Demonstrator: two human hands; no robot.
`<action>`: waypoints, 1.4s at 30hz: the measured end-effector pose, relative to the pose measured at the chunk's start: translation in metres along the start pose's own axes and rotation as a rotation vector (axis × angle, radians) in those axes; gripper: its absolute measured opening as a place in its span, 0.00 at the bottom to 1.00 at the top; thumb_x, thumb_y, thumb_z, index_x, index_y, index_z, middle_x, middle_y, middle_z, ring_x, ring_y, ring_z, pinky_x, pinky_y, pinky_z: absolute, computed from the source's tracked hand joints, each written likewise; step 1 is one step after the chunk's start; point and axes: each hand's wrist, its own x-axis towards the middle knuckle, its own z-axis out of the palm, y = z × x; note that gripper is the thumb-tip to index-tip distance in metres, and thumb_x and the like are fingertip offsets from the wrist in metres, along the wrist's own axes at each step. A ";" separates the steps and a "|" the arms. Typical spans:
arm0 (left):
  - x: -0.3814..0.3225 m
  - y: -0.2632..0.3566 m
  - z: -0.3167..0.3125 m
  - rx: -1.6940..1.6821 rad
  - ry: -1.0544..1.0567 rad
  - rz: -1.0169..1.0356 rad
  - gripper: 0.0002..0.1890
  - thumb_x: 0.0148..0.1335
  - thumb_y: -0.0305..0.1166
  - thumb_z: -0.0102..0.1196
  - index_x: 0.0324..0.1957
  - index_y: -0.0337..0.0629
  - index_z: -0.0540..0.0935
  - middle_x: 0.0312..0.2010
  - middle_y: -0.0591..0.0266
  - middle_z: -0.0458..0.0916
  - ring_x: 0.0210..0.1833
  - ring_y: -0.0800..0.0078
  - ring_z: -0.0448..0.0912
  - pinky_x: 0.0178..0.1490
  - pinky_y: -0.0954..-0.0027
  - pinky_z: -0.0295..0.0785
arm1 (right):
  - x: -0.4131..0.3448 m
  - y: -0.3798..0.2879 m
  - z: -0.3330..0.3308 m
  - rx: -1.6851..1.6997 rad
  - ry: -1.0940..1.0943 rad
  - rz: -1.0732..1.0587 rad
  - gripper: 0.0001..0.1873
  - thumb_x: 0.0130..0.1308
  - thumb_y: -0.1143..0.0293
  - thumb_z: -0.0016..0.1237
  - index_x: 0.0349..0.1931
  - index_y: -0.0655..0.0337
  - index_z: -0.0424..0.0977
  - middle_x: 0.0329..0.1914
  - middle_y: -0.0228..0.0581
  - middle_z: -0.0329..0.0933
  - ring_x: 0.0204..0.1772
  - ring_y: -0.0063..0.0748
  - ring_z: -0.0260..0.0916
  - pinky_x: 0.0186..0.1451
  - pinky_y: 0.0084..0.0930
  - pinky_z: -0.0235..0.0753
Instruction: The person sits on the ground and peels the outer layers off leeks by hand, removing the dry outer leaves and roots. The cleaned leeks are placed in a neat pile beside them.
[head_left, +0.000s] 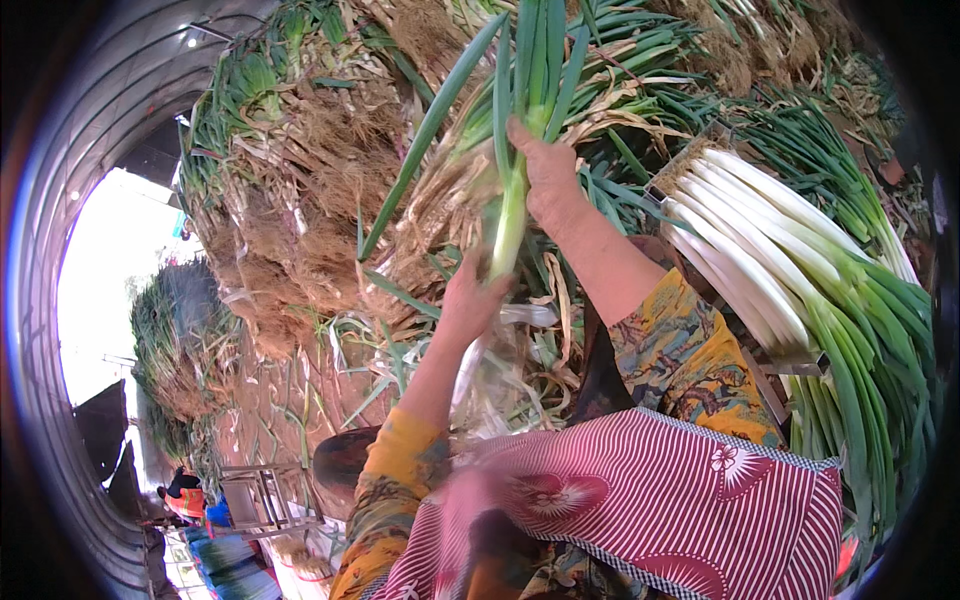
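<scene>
A large green onion (511, 225) slants across the middle of the view, its leaves at the top and its white end lower down. My right hand (553, 176) grips it just below where the leaves spread. Lower on the stalk, my left hand (471, 296) is closed around it; the fingers are partly blurred. Under that hand the white end passes beside my forearm, and its tip is hard to make out. Dry husks and peeled leaves (525, 367) lie below. To the right, clean white green onions (742, 240) lie side by side in a metal holder (799, 366).
Unpeeled green onions with brown roots (322, 165) are heaped at the left and top. A striped apron (675, 495) covers my lap. At lower left are a metal-framed stand (262, 495) and a person in an orange vest (186, 501). A curved tunnel roof (52, 315) rises beyond.
</scene>
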 end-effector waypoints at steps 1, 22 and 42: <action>0.013 0.014 0.007 -0.050 0.045 -0.014 0.25 0.53 0.37 0.58 0.51 0.35 0.74 0.41 0.50 0.79 0.44 0.65 0.78 0.51 0.66 0.70 | 0.002 0.005 -0.002 -0.026 0.006 -0.006 0.09 0.60 0.73 0.56 0.38 0.67 0.75 0.32 0.38 0.77 0.29 0.31 0.74 0.30 0.27 0.74; -0.018 0.012 -0.011 -0.724 0.276 -0.159 0.06 0.60 0.27 0.57 0.36 0.40 0.74 0.36 0.63 0.74 0.38 0.77 0.73 0.41 0.76 0.72 | 0.004 -0.003 0.003 -0.360 -0.017 0.047 0.15 0.59 0.65 0.57 0.33 0.70 0.74 0.16 0.33 0.67 0.15 0.26 0.64 0.18 0.23 0.68; -0.032 -0.062 -0.096 0.096 -0.050 -0.258 0.39 0.50 0.43 0.65 0.60 0.31 0.66 0.59 0.44 0.69 0.62 0.56 0.68 0.66 0.57 0.63 | 0.011 -0.050 -0.019 0.195 -0.456 -0.074 0.13 0.56 0.66 0.54 0.24 0.51 0.62 0.17 0.21 0.54 0.19 0.17 0.55 0.29 0.24 0.65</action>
